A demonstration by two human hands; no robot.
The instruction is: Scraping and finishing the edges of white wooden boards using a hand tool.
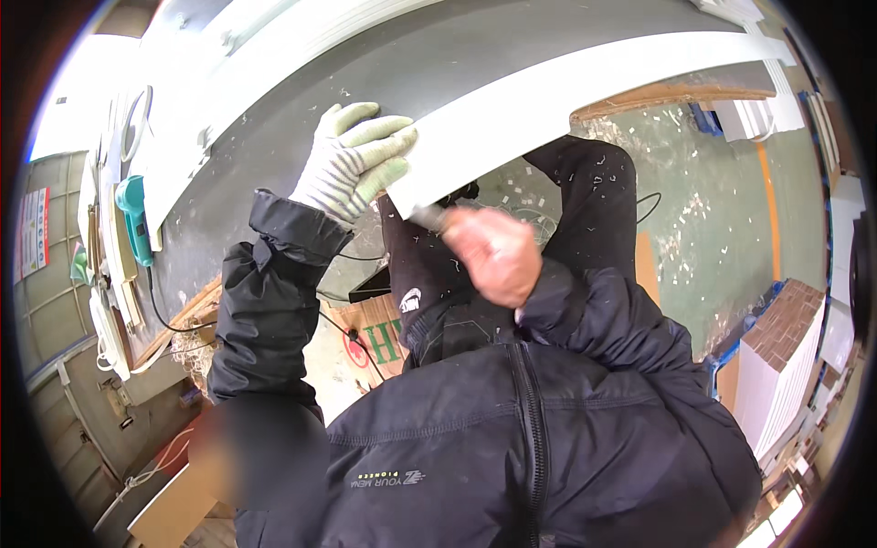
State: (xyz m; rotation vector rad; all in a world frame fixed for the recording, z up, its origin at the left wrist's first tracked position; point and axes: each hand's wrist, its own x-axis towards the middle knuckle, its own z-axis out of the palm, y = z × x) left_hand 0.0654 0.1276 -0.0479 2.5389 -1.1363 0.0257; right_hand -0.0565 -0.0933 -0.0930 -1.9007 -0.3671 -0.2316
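At the far left edge: a teal power tool [133, 217] lies on the end of the dark workbench [274, 119], its black cord trailing down over the bench edge; thin pale strips and offcuts lie beside it; a white ring-shaped roll [137, 121] sits higher up the bench
Workbench: dark grey top, running from lower left to upper right, dotted with small pale shavings; a long white panel [265, 55] lies along its far side
Left hand [352, 160]: in a striped knit work glove with pale green fingertips; fingers spread flat and pressing down on the near end of the white board [566, 87], not curled around anything; black jacket sleeve behind the wrist
White board: a long flat white strip, lying across the workbench and reaching out past its near edge toward the upper right; its cut end sits right under the gloved fingers, just above the bare hand
Right hand [493, 256]: bare, fingers closed in a fist around the handle of a small hand tool [427, 217]; only a short greyish tip shows, touching the lower corner of the board's end; what kind of tool it is cannot be told
Below the hands: the person's black zipped jacket fills the lower middle; dark trousers show under the board
Floor [703, 183]: green, littered with white chips and shavings; a black cable crosses it
At the right: a stack of white panels [776, 365] with a brown top stands near the edge
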